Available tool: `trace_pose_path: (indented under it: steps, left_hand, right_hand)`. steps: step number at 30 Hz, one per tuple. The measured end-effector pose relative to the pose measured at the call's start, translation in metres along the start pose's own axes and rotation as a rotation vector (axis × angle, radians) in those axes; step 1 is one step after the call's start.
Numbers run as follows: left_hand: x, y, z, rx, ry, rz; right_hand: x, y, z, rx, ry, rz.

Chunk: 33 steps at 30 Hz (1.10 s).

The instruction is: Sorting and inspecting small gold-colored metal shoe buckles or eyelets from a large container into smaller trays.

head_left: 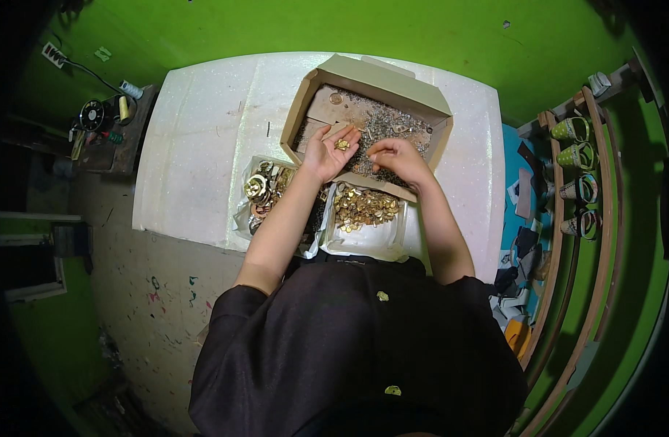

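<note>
My left hand (321, 158) is turned palm up over the near side of a cardboard box (422, 97), with a few small gold-coloured metal pieces (341, 145) resting on it. To its right, my right hand (400, 159) hovers inside the box with its fingers curled together; whatever they may pinch is too small to see. Many tiny silvery metal bits (392, 125) cover the box's bottom, along with a round ring-like piece (336, 98). Close to my body, a white lined tray (382, 246) holds a heap of gold-coloured pieces (365, 207).
Another lined tray (241, 222) with larger round metal parts (256, 188) stands left, partly behind my left forearm. All rest on a white table (196, 146). A side table (134, 135) with thread spools is at far left; a wooden rack (560, 284) with footwear lines the right wall.
</note>
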<state>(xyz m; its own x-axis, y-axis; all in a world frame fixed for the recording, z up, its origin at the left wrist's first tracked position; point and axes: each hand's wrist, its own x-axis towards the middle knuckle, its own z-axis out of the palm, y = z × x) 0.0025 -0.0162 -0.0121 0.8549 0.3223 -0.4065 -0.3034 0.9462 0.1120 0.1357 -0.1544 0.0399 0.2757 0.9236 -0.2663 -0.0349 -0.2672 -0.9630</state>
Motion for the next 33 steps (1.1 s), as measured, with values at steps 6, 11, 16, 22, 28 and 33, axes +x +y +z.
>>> trace_pose_path:
  steps: [6, 11, 16, 22, 28, 33]
  left_hand:
    - [-0.013, -0.004, 0.012, 0.03, -0.044, 0.012]
    - [-0.047, -0.022, 0.021, 0.01, -0.17, -0.123]
    - [-0.076, -0.026, 0.018, 0.018, -0.112, -0.128]
    - [-0.086, -0.023, -0.001, 0.031, -0.157, -0.126]
    - [-0.095, -0.035, 0.011, 0.13, -0.065, -0.216]
    - [-0.097, -0.038, 0.003, 0.094, -0.073, -0.324]
  right_hand:
    - [-0.025, -0.023, 0.012, -0.559, -0.453, -0.104]
    - [-0.035, -0.01, 0.024, -0.834, -0.331, -0.165]
    - [-0.037, 0.002, 0.026, -0.82, -0.201, -0.19]
    - [-0.049, -0.004, 0.028, -0.692, -0.158, -0.247]
    - [-0.065, -0.007, 0.02, -0.593, 0.031, -0.301]
    - [-0.077, -0.007, 0.011, -0.364, 0.164, -0.204]
